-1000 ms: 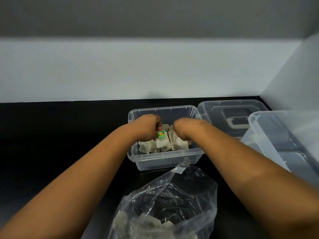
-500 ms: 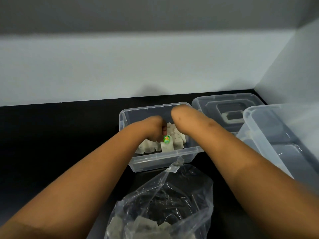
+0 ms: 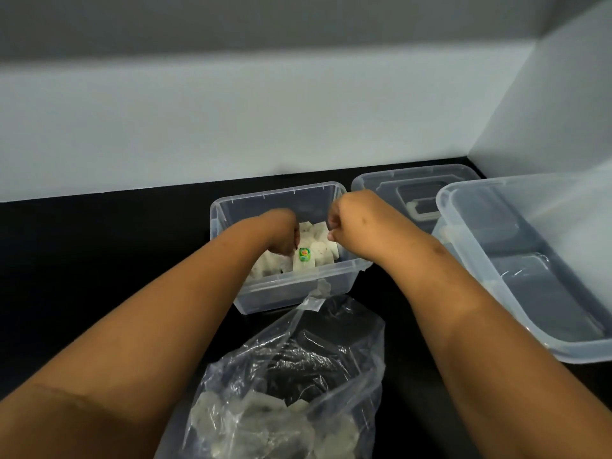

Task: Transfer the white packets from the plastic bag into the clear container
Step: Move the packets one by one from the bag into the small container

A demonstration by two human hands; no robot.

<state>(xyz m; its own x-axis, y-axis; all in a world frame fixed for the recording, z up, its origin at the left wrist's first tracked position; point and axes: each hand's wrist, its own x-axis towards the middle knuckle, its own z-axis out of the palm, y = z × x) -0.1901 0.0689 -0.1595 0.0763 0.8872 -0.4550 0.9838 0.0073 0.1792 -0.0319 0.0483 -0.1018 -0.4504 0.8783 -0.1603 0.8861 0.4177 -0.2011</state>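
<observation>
On the black counter (image 3: 99,260), the plastic bag (image 3: 298,392) holds more white packets (image 3: 251,422); the clear container (image 3: 278,197) is partly filled. Both hands are arranging: left hand (image 3: 281,235) buried among packets, grip unclear; right hand (image 3: 344,220) curled, seemingly empty. Next, probably back to the bag.

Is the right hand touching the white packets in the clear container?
Cannot tell. In the head view the right hand hovers curled over the white packets in the clear container, but its fingertips are hidden.
</observation>
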